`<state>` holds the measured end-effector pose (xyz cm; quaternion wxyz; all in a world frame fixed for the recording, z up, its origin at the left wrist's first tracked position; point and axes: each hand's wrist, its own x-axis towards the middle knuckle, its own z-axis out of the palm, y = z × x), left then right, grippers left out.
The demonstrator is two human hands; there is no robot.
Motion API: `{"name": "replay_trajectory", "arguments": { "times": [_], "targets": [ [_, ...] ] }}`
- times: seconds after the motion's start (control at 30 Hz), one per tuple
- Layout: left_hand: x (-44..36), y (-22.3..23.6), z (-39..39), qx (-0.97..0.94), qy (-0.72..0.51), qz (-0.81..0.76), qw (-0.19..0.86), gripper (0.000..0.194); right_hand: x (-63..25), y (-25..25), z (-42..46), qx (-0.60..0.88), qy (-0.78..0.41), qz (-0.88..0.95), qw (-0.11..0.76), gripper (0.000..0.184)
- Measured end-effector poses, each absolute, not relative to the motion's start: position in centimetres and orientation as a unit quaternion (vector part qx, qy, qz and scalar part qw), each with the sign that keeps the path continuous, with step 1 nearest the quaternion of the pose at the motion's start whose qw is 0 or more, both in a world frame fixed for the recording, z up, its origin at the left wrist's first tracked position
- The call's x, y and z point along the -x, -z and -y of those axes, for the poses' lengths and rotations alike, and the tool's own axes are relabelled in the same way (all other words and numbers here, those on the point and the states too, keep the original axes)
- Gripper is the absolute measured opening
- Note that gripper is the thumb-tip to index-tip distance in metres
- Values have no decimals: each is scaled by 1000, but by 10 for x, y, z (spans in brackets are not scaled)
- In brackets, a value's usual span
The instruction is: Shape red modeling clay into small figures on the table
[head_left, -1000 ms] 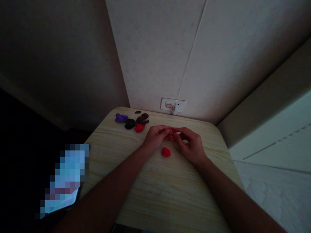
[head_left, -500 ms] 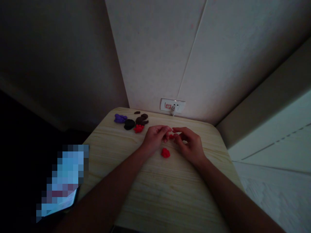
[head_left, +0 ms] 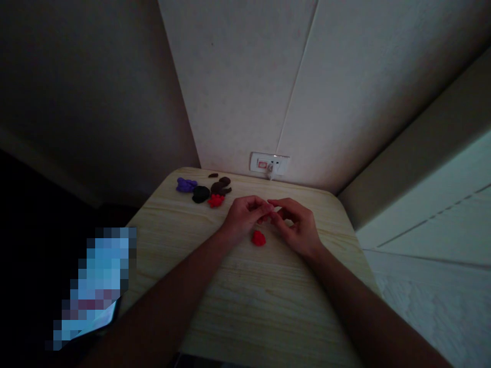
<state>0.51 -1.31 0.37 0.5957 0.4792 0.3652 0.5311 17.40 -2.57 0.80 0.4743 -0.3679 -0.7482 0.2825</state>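
Note:
My left hand [head_left: 245, 214] and my right hand [head_left: 297, 225] meet at their fingertips above the middle of the table. Both are closed in a pinch around a small bit of red modelling clay, now almost hidden by the fingers. A larger lump of red modelling clay [head_left: 259, 238] lies on the wood just below the hands, touched by neither. To the left of my left hand sits a red clay piece with a bumpy edge [head_left: 216, 201].
Beyond it lie black clay [head_left: 201, 194], purple clay [head_left: 186, 185] and brown clay pieces [head_left: 221, 186] on the wooden table [head_left: 245, 306]. A wall socket with a plug [head_left: 270, 164] is behind the table. A lit, blurred screen [head_left: 95, 286] stands at the left edge.
My fingertips have come together, covering the small red clay bit that showed between them before. The whole view has shifted slightly; the other clay pieces stay in place on the table.

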Motion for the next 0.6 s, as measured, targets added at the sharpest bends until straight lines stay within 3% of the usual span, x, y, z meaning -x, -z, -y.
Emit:
{"name": "replay_trajectory", "arguments": {
  "times": [0.6],
  "targets": [
    [-6, 0, 12, -416, -557, -331, 638, 31, -175, -7, 27, 398, -314, 721, 473, 31]
  ]
}}
